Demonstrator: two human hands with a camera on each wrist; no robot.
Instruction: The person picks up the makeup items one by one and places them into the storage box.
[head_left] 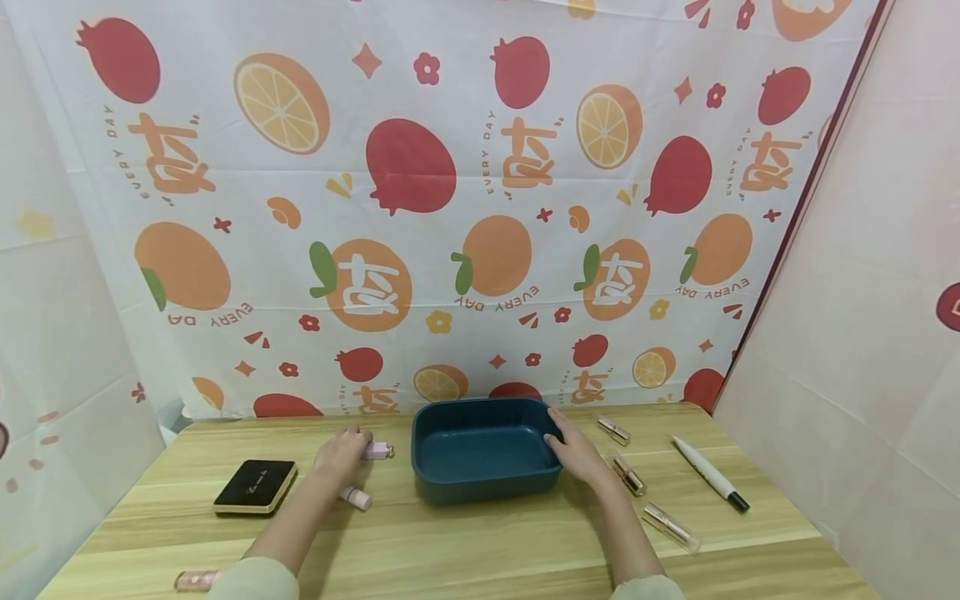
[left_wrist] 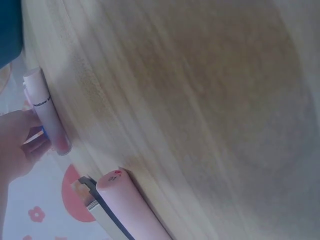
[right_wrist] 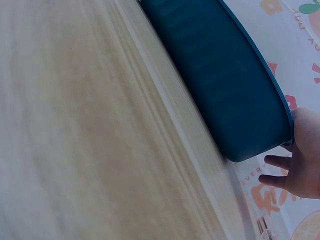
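My left hand point(head_left: 341, 454) pinches a lilac lipstick tube point(head_left: 378, 451), its left end hidden under the fingers. Just nearer lies a pale pink lip gloss tube point(head_left: 356, 497), partly behind the forearm; in the left wrist view this gloss point(left_wrist: 46, 110) stands in front of the hand point(left_wrist: 15, 142), covering the fingertips. A dark teal rectangular box point(head_left: 487, 492) sits at the middle of the table, its inside bare. At its right end my right hand point(head_left: 577, 450) grips the rim, thumb over the edge. Two fingers point(right_wrist: 277, 161) stretch past the box's outside in the right wrist view.
Left of the left hand is a black compact point(head_left: 257, 486); a pink tube point(head_left: 197, 581) lies at the front left. Right of the box are three lipstick-like tubes, one of them clear-ended point(head_left: 670, 527), and a white pen-shaped item point(head_left: 711, 473). A printed curtain point(head_left: 480, 350) hangs behind.
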